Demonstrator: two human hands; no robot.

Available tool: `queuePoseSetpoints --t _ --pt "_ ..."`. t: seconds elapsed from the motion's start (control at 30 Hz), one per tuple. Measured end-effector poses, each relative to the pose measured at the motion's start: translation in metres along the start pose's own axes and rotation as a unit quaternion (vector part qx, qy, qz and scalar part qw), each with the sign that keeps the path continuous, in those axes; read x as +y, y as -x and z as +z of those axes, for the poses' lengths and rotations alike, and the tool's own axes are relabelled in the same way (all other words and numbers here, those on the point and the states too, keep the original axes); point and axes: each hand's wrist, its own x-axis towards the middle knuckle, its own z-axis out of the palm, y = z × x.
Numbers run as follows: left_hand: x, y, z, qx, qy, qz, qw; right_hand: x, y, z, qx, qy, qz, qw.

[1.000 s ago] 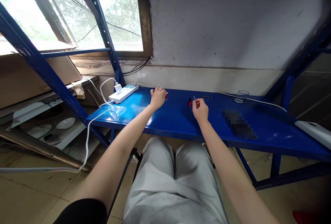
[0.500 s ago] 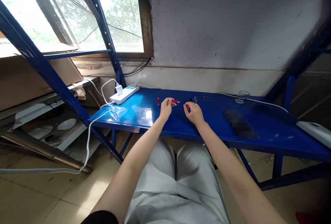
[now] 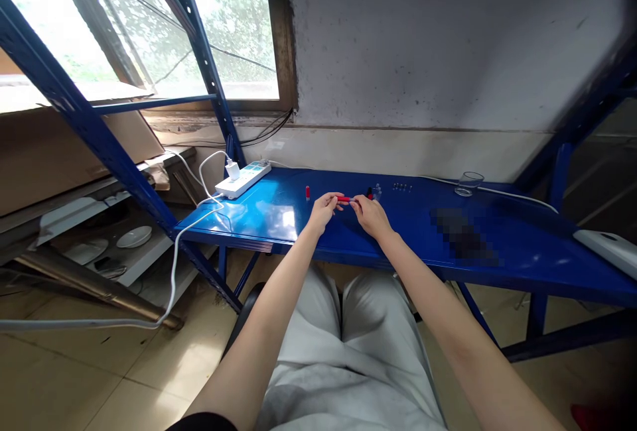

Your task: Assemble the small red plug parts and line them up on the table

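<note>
A slim red pen-like tube (image 3: 343, 199) lies level between my two hands above the blue table. My left hand (image 3: 324, 211) pinches its left end. At its pale right end, the closed fingertips of my right hand (image 3: 371, 215) meet the tube; whether they also hold a small part is hidden. A short red piece (image 3: 307, 193) stands on the table left of my hands. Just beyond my right hand is a cluster of small clear and dark pieces (image 3: 377, 190), partly covered by the fingers. Several tiny pieces (image 3: 402, 186) lie in rows farther right.
The blue table (image 3: 279, 212) carries a white power strip (image 3: 243, 180) with a plugged-in charger at its left end. A clear glass (image 3: 468, 184) stands at the back right, near a white cable. A blurred dark item (image 3: 460, 235) and a white object (image 3: 604, 248) lie nearer right.
My right hand has come up to the right end of the red tube, closing the gap between my hands. My left hand still holds the tube. The view has shifted slightly.
</note>
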Motion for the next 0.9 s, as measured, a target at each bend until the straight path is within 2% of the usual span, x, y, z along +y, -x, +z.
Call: queuePoseSetpoints --t 0.2,0.47,0.7,0.9 --pt "0.002 0.0015 0.0018 -0.023 -0.01 -0.01 1.0 -0.0004 0.0012 0.0003 0.019 -0.018 -0.001 1.0" --pt "0.0012 0.0014 0.0003 0.003 -0.026 -0.004 1.0 0.0007 0.001 -0.0002 0.038 -0.038 -0.014 0.998" --pt "0.009 0.0033 0.0034 0.028 -0.033 -0.018 0.999 0.0048 0.0014 0.0055 0.038 -0.043 -0.03 0.998" --pt "0.0083 0.0042 0.0031 0.019 -0.027 -0.03 0.999 0.0075 0.0015 0.0091 0.023 -0.02 -0.05 0.998"
